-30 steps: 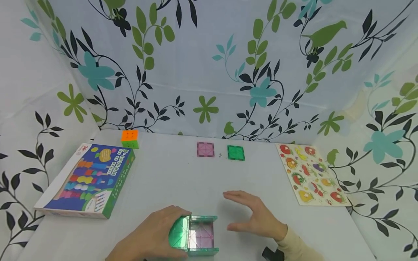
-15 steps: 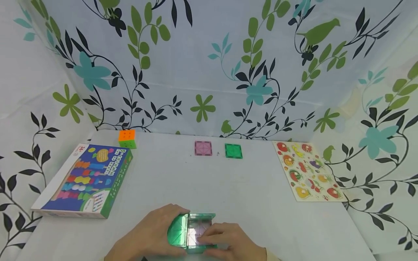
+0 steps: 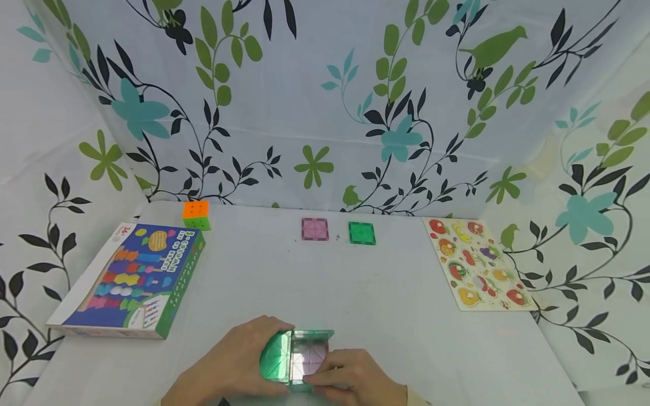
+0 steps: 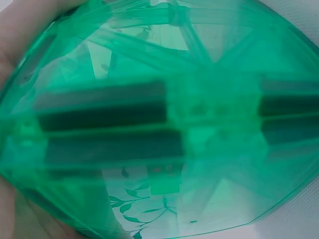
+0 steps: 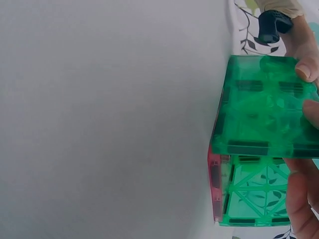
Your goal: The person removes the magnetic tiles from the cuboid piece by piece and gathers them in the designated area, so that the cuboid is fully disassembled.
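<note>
Tile box (image 3: pixel 304 354), green and pink: near side of bench (image 3: pixel 386 282). Left hand (image 3: pixel 244 358): fingers curled round its left end. Right hand (image 3: pixel 352 372): apart a second ago, now pinching its near wall, apparently steadying it.

We're looking across a white table (image 3: pixel 386 287), and just behind it rises a back cloth (image 3: pixel 284 84), bluish-grey and busy with print! Up go green leaves (image 3: pixel 209 25), out spread turquoise flowers (image 3: pixel 134 113), and there's a green bird (image 3: pixel 497 48) high above the table's far right corner. We spot a left cloth (image 3: pixel 40 146) and a right cloth (image 3: pixel 619 338) flanking the table, both whiter, same pattern. Soft, even light lies over the tabletop, and we catch a faint crease crossing the cloth behind it.
</note>
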`<move>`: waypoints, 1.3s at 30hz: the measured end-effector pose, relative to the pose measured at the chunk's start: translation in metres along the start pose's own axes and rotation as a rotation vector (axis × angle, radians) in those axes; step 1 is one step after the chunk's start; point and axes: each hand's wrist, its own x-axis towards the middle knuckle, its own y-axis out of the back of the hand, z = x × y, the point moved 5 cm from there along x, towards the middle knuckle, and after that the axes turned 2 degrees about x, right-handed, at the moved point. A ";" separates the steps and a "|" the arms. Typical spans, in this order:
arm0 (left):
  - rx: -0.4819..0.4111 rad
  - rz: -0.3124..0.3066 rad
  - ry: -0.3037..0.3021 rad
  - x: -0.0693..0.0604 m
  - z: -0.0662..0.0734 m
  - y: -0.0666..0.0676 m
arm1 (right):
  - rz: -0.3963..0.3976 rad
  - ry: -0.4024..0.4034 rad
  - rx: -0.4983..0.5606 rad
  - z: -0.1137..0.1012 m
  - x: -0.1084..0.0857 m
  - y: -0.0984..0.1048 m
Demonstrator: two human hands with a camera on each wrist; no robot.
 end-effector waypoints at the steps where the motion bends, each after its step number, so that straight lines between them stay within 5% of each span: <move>1: -0.001 0.003 -0.003 0.000 0.000 0.000 | 0.005 0.006 -0.002 0.000 -0.001 0.000; 14: 0.002 -0.013 0.021 0.001 0.000 0.000 | 0.010 -0.041 0.040 0.003 -0.004 0.006; 23: 0.003 -0.026 0.038 0.000 0.001 0.001 | 0.106 -0.084 0.119 0.008 -0.013 0.029; 33: 0.003 -0.059 0.091 -0.001 0.001 0.001 | 0.233 -0.272 0.127 0.029 -0.017 0.093; 39: -0.002 -0.054 0.081 -0.001 0.001 0.001 | 0.311 -0.409 0.101 0.068 -0.026 0.147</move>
